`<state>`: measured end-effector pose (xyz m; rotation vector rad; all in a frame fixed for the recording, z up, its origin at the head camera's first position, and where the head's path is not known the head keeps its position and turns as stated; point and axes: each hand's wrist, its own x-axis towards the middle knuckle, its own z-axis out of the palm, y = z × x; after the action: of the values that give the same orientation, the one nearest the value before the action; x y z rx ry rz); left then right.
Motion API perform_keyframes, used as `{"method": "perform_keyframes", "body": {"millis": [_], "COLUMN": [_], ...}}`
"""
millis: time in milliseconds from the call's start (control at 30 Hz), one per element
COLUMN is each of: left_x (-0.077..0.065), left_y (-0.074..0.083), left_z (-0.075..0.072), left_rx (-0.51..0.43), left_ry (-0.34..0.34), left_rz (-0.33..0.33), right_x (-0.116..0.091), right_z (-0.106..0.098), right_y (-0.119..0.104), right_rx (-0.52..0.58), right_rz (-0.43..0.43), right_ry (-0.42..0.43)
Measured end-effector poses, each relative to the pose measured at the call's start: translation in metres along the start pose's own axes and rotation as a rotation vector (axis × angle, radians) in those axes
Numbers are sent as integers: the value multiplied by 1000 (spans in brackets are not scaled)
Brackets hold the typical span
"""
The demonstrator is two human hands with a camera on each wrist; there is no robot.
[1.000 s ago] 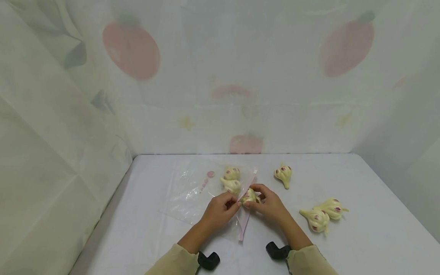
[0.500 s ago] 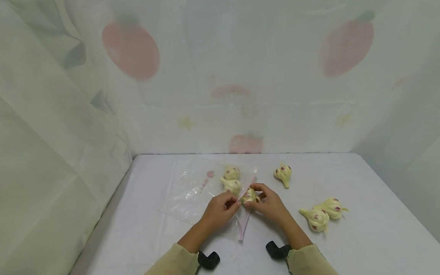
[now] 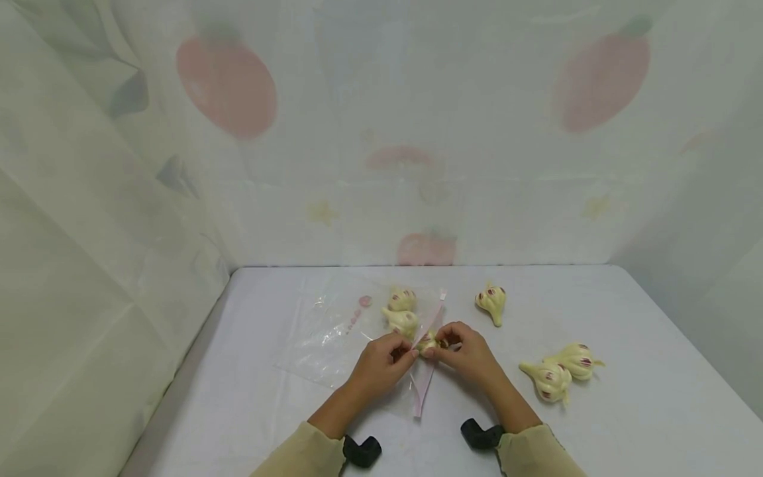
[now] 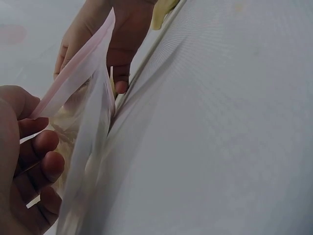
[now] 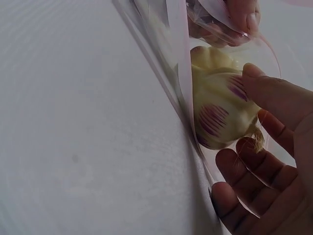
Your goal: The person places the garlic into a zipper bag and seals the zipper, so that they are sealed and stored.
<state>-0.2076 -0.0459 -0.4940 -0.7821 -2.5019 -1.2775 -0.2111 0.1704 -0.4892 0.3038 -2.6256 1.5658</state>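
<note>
A clear zip bag (image 3: 324,338) with a pink zip strip lies on the table, its mouth to the right. My left hand (image 3: 379,364) pinches the bag's upper lip, lifting the pink edge (image 4: 73,66) in the left wrist view. At the mouth my right hand (image 3: 468,356) holds a garlic bulb (image 5: 222,110), cream with purple streaks. The right wrist view has the bulb partly between the bag's lips, with my thumb (image 5: 274,93) against it. Two more garlic bulbs, one upper (image 3: 402,299) and one lower (image 3: 403,322), are inside the bag.
One loose garlic bulb (image 3: 491,303) lies behind my right hand. Two others, one nearer (image 3: 550,381) and one farther (image 3: 575,362), touch each other at the right. A patterned curtain (image 3: 501,165) hangs behind the white table (image 3: 644,397).
The garlic bulb has moved slightly left into the bag's mouth, and my right fingers have shifted on it. My left hand keeps its place on the bag's edge.
</note>
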Motion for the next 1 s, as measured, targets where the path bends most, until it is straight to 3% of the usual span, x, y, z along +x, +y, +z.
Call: {"method": "perform_keyframes", "body": {"millis": [267, 533, 1000], "left_x": [0, 0, 0], "left_y": [1, 2, 6], "left_z": [-1, -1, -3], "left_rx": [11, 24, 10], "left_ry": [24, 29, 50], "left_rz": [12, 27, 44], "right_x": [1, 1, -1], "right_z": [0, -2, -2], "right_y": [0, 3, 3], "right_rx": [1, 7, 7], "right_rz": [20, -76, -149], "right_ry": [-56, -156, -249]}}
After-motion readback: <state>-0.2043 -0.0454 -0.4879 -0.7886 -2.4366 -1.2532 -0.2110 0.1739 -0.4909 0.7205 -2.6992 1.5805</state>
